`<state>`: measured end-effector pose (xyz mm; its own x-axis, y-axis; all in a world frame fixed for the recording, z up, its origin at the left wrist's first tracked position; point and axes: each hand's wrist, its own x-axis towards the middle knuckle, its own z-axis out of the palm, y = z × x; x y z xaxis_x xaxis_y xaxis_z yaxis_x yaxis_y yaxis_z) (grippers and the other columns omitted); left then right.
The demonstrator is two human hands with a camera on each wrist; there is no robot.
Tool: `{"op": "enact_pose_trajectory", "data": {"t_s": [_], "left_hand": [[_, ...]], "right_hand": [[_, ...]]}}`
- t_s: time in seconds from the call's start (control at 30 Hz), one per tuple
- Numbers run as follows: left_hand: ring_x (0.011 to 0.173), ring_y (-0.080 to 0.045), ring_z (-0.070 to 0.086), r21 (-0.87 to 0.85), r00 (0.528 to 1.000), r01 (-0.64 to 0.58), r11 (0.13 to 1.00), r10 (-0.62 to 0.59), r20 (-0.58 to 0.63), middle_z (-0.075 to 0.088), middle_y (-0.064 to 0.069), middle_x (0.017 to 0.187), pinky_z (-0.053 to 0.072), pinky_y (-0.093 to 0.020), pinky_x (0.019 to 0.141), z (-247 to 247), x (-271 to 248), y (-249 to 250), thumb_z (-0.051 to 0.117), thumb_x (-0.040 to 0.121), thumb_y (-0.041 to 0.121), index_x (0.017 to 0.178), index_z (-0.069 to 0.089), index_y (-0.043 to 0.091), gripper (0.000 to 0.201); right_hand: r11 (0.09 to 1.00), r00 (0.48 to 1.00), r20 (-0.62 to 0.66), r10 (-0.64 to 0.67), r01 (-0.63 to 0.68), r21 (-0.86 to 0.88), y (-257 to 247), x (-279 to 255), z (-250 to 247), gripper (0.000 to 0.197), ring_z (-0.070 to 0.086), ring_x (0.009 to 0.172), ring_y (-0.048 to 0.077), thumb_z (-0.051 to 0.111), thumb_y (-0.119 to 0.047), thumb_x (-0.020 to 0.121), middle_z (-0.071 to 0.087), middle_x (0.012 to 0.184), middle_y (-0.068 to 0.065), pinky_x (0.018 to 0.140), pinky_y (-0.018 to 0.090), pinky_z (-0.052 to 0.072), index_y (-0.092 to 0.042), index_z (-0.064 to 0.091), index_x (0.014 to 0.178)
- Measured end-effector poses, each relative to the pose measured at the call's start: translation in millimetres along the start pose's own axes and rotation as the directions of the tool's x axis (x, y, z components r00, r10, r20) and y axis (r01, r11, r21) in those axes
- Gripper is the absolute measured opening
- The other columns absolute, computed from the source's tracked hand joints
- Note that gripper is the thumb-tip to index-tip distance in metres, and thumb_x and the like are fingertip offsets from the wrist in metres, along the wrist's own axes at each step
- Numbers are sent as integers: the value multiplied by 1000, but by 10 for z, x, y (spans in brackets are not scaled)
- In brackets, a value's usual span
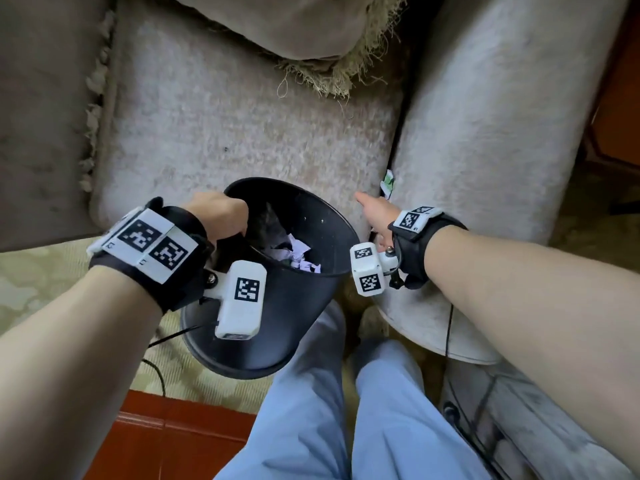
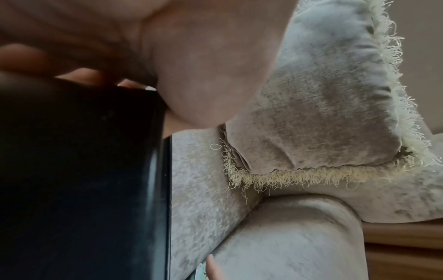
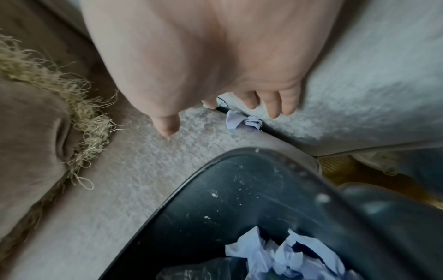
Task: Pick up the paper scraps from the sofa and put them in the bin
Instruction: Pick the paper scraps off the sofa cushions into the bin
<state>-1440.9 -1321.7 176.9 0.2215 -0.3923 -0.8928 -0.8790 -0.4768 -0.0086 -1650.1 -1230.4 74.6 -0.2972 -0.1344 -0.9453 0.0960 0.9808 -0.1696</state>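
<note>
Seen from the head, the left hand (image 1: pixel 221 216) grips the rim of a black bin (image 1: pixel 294 271) tilted over the sofa (image 1: pixel 242 126) seat, crumpled paper (image 1: pixel 299 256) inside. The right hand (image 1: pixel 375 216) reaches toward a green-and-white scrap (image 1: pixel 388 183) wedged beside the armrest (image 1: pixel 502 116).

At the left wrist, fingers (image 2: pixel 79 75) curl over the bin's wall (image 2: pixel 84 180) before a fringed cushion (image 2: pixel 323 113).

At the right wrist, loosely spread fingers (image 3: pixel 273 104) hold nothing, just above a white scrap (image 3: pixel 242 121) in the crease.
</note>
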Motion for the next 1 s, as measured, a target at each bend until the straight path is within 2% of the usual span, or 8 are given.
{"op": "enact_pose_trajectory", "data": {"t_s": [0.13,0.23,0.33,0.47,0.67,0.77,0.87,1.0], "left_hand": [[68,-36,57,6,999,38,999,-38,-12,52,-18,63,49,-46,70,-38,-1,103,48,77,-7,66,55,-4,14],[62,-32,57,59,999,36,998,-35,-10,54,-17,63,55,-42,67,-41,-10,113,49,81,-2,74,59,-6,13],[75,-38,66,96,1000,9,995,-9,2,61,-22,73,61,-51,74,4,-39,146,47,83,6,87,64,-10,24],[76,-41,67,77,1000,12,997,-13,15,64,-24,74,58,-60,79,12,-94,211,45,81,6,87,65,-10,26],[81,-42,70,108,999,3,994,1,-34,69,-30,87,62,-58,75,54,-188,168,49,77,8,91,67,-11,30],[96,-46,68,95,997,16,995,-9,-81,68,-33,108,60,-56,82,128,-262,198,50,82,10,114,62,-14,42],[118,-46,60,136,992,3,991,15,-127,59,-33,130,53,-49,95,217,-294,225,46,89,11,132,52,-15,51],[93,-37,62,167,992,-20,986,39,-116,64,-29,119,49,-36,63,298,-346,270,46,93,8,118,58,-13,35]], "right_hand": [[997,1000,-30,4,-2,76,-60,172,39,75,41,136,35,48,-52,90,39,151,15,113,43,32,-7,34,148],[989,997,26,68,-71,130,33,420,102,89,45,133,35,44,-65,76,41,150,16,113,46,33,-10,40,144],[979,992,53,117,-124,164,-8,372,98,82,33,141,34,44,-60,88,26,158,13,117,46,27,-12,26,151],[959,991,52,121,-130,251,-50,357,58,70,49,125,30,48,-54,85,45,144,4,110,47,38,-14,40,143],[963,999,-1,49,-47,264,-34,239,-30,49,50,99,25,50,-35,93,48,112,7,104,45,45,-10,46,135],[975,998,-43,36,-26,222,-66,110,-74,47,49,74,24,52,-34,90,50,86,6,95,44,52,-9,54,129],[991,990,-129,-63,78,108,-118,-15,-140,51,61,98,31,51,-37,85,64,112,15,96,46,52,-4,61,122],[979,978,-48,-204,205,16,-161,-238,-126,36,65,94,30,51,-40,81,72,104,13,91,43,55,-8,68,82]]}}
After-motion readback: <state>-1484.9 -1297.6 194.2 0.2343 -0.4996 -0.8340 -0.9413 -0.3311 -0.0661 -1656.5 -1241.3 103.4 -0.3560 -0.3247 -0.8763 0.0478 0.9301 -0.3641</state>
